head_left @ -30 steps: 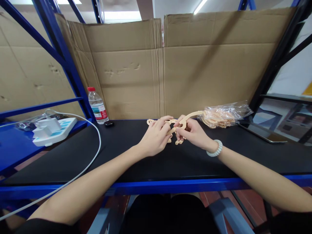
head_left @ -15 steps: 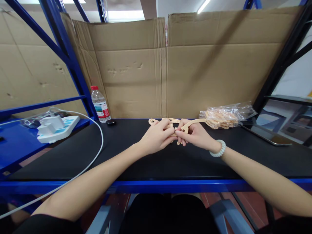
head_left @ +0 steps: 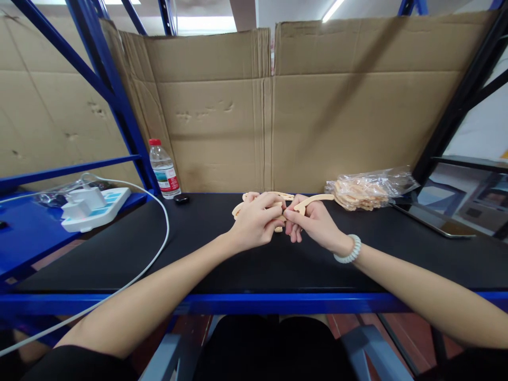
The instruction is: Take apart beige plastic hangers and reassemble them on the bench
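Observation:
My left hand (head_left: 257, 221) is closed around pale wooden pieces (head_left: 237, 210); its fingers cover most of them, and only edges show past the knuckles and below. Close beside it, my right hand (head_left: 315, 225) pinches a small hook-ended part between thumb and fingers. A long curved wooden piece (head_left: 320, 198) sticks out to the right from that grip. The fingertips of both hands nearly meet, and how the pieces join there is hidden. Another thin wooden piece (head_left: 284, 195) shows just behind the hands.
A clear plastic bag of wooden pieces (head_left: 359, 191) lies at the back right, near a dark tablet (head_left: 434, 219). At the back left stand a water bottle (head_left: 164, 172) and a small black object (head_left: 181, 199). A power strip (head_left: 113, 203) trails a white cable (head_left: 166, 233). Cardboard (head_left: 214, 116) walls the back.
My right hand has shifted slightly left and its fingers have drawn lower. The pieces in my left hand have turned, so more shows on its left side.

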`<act>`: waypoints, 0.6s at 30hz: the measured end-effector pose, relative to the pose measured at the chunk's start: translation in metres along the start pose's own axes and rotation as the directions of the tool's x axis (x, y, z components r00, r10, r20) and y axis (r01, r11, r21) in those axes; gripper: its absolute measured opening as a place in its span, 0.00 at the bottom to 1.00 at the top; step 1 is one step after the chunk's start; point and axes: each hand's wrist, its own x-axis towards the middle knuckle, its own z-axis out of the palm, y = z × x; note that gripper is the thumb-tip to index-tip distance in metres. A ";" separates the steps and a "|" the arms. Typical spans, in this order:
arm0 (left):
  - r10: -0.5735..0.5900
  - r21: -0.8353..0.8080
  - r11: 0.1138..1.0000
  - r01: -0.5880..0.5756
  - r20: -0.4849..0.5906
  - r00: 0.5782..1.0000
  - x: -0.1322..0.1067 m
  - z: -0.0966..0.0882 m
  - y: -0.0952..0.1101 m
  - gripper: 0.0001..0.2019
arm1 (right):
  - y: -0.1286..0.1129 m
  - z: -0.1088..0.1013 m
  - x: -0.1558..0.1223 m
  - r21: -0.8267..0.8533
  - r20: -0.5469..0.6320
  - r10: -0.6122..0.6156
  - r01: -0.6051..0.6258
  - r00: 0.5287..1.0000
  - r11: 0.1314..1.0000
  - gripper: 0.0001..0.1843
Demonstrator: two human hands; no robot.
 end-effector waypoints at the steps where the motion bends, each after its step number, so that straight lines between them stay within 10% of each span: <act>1: 0.000 0.003 1.000 0.000 0.005 1.000 0.000 0.000 0.000 0.08 | 0.000 0.000 0.000 0.018 -0.002 0.014 -0.014 1.000 1.000 0.17; 18: 0.078 0.284 0.953 -0.104 0.101 0.992 0.001 -0.009 -0.019 0.09 | -0.002 -0.012 0.008 0.096 -0.039 0.142 -0.138 0.989 0.986 0.17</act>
